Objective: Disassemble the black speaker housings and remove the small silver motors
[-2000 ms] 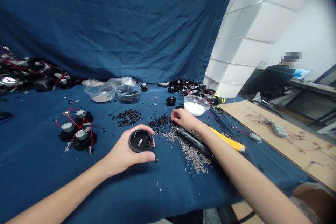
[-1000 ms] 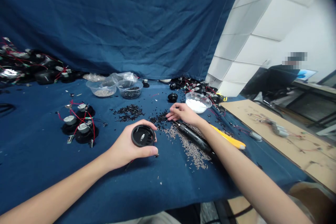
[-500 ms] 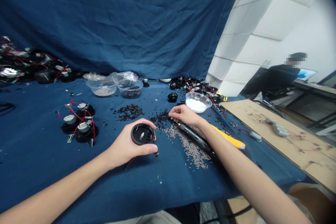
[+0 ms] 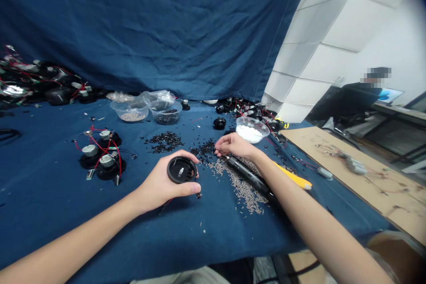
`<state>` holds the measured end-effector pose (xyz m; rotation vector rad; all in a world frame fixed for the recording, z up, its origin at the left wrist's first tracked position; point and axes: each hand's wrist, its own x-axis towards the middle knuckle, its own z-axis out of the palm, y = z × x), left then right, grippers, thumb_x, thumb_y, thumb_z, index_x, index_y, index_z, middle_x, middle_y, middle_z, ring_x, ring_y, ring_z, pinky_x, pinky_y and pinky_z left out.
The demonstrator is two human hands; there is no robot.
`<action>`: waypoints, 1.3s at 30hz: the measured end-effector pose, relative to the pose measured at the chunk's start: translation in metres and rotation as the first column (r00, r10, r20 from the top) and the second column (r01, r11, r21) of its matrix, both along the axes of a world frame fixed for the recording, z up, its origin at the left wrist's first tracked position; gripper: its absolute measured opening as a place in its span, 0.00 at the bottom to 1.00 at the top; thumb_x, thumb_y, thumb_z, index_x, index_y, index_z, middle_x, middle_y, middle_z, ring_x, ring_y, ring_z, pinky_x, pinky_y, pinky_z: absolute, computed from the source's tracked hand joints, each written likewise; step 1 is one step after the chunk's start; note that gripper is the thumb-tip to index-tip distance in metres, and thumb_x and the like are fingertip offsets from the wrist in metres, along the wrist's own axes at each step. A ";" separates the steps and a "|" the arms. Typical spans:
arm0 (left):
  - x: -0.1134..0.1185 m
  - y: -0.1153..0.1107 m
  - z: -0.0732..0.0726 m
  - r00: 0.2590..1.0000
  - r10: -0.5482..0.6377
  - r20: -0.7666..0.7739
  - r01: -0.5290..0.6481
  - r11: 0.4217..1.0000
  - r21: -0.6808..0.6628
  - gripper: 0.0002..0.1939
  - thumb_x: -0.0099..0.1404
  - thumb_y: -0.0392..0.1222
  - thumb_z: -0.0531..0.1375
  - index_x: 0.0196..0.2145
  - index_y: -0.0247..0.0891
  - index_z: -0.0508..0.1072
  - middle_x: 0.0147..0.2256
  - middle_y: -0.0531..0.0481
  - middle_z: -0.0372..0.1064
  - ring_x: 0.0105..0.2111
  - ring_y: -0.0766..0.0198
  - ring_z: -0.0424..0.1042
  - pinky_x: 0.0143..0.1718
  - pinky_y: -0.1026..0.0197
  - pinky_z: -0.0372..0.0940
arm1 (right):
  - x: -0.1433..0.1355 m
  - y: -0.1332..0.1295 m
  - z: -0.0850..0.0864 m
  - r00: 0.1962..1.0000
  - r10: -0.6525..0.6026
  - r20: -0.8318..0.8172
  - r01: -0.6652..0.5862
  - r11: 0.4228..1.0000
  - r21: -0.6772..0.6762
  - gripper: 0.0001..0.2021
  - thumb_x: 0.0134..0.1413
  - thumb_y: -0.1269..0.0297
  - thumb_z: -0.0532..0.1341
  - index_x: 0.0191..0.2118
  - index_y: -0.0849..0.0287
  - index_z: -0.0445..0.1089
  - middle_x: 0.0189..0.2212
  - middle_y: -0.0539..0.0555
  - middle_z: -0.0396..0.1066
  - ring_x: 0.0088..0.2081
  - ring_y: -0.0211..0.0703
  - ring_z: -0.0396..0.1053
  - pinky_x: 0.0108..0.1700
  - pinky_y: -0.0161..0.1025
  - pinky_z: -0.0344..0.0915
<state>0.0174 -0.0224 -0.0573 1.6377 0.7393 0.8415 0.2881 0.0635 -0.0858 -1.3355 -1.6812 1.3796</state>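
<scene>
My left hand (image 4: 159,184) is closed round a round black plastic housing (image 4: 181,170), its open side facing up, with a small shiny metal part inside. A bit of red wire shows under that hand. My right hand (image 4: 233,145) has thumb and fingers pinched at the edge of a pile of tiny black parts (image 4: 203,148); what they hold is too small to make out. Below the right wrist lies a black electric screwdriver (image 4: 248,173), its bit close to the fingertips. Around it spread many small silver screws (image 4: 248,195).
Three motor assemblies (image 4: 106,159) with red wires stand left. Behind are clear bowls of screws (image 4: 133,117), black parts (image 4: 166,117) and white pieces (image 4: 249,133). A yellow-handled tool (image 4: 296,179) lies right, near a cardboard sheet (image 4: 333,155). A person (image 4: 353,102) sits beyond.
Hardly anything differs. My right fingertips have shifted very slightly at the black parts; the left hand keeps the housing in the same place.
</scene>
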 end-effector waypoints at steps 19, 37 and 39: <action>0.000 0.001 -0.003 1.000 -0.014 0.024 0.015 1.000 -0.011 0.23 0.51 0.42 0.70 0.42 0.37 0.67 0.33 0.52 0.71 0.33 0.63 0.70 0.38 0.60 0.65 | -0.002 -0.007 0.009 0.998 0.065 0.026 -0.064 0.997 -0.031 0.04 0.49 0.69 0.61 0.30 0.64 0.72 0.28 0.57 0.75 0.27 0.37 0.69 0.27 0.32 0.61; -0.001 0.002 -0.005 1.000 -0.019 0.013 0.018 1.000 0.006 0.23 0.51 0.42 0.70 0.42 0.36 0.67 0.33 0.52 0.71 0.33 0.64 0.70 0.38 0.61 0.65 | -0.005 -0.007 0.007 1.000 0.024 -0.005 -0.024 0.997 -0.068 0.14 0.60 0.60 0.58 0.28 0.64 0.69 0.27 0.60 0.74 0.25 0.38 0.70 0.30 0.35 0.68; -0.001 0.002 -0.005 1.000 -0.022 0.011 0.022 1.000 0.005 0.23 0.51 0.42 0.70 0.42 0.36 0.67 0.33 0.52 0.71 0.33 0.64 0.70 0.38 0.61 0.65 | -0.005 -0.008 0.007 1.000 0.029 0.001 -0.029 0.998 -0.053 0.11 0.57 0.62 0.61 0.27 0.64 0.69 0.27 0.59 0.74 0.25 0.37 0.70 0.31 0.34 0.68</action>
